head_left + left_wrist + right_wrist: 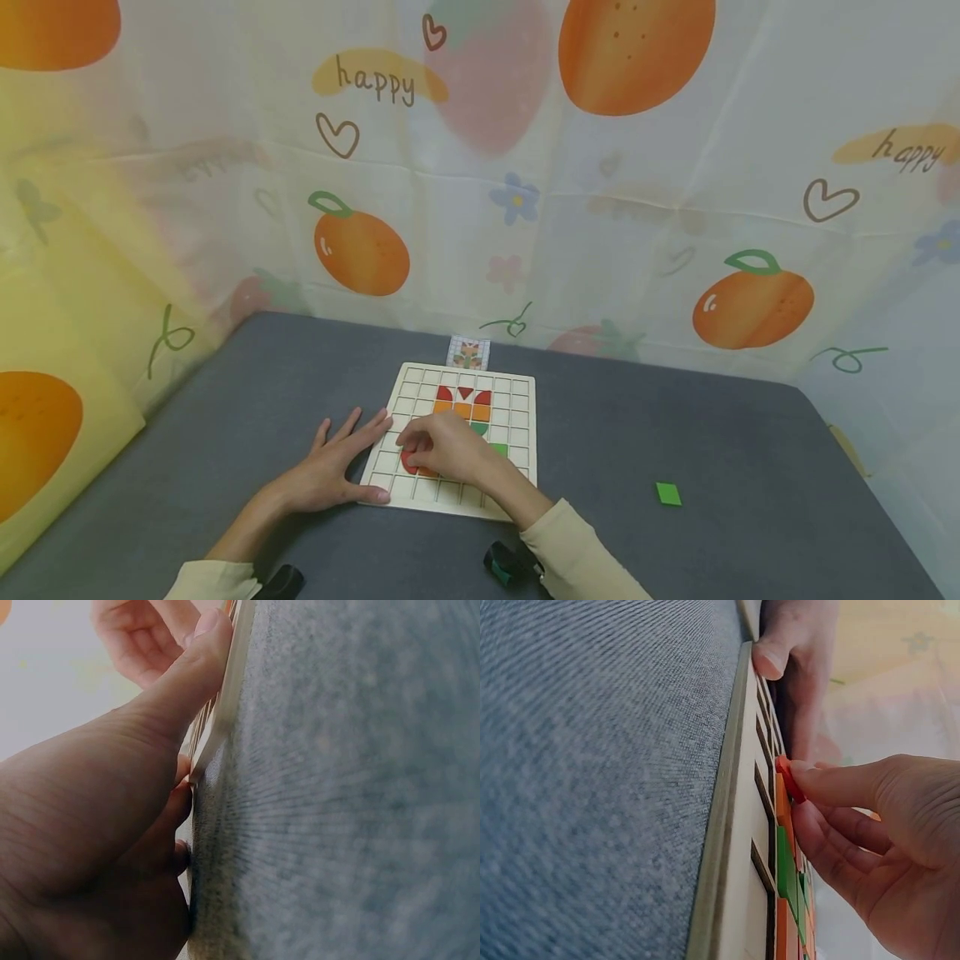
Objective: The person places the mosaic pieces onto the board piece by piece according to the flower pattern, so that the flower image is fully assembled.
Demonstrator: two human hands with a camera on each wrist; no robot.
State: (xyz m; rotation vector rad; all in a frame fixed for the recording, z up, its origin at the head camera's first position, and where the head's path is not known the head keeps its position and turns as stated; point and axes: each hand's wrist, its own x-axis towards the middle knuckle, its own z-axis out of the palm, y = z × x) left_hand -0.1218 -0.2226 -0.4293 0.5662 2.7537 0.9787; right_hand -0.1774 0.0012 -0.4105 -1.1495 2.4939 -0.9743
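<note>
A pale wooden grid board (521, 417) lies on the table, with red, orange and green pieces set in its squares. My right hand (453, 446) is over the board and covers part of the pattern. Its thumb and fingertips pinch a small red piece (785, 769), which is tilted against the grid beside an orange piece (783, 802) in the right wrist view. My left hand (326, 471) rests along the board's left side with fingers spread. Its thumb (210, 645) presses on the near-left corner, while the other fingers touch the left edge.
A small printed pattern card (468, 353) lies just behind the board. One loose light-green tile (668, 494) is on the dark grey table (600, 433) to the right. A fruit-printed cloth (622, 208) hangs behind the table and along its left side.
</note>
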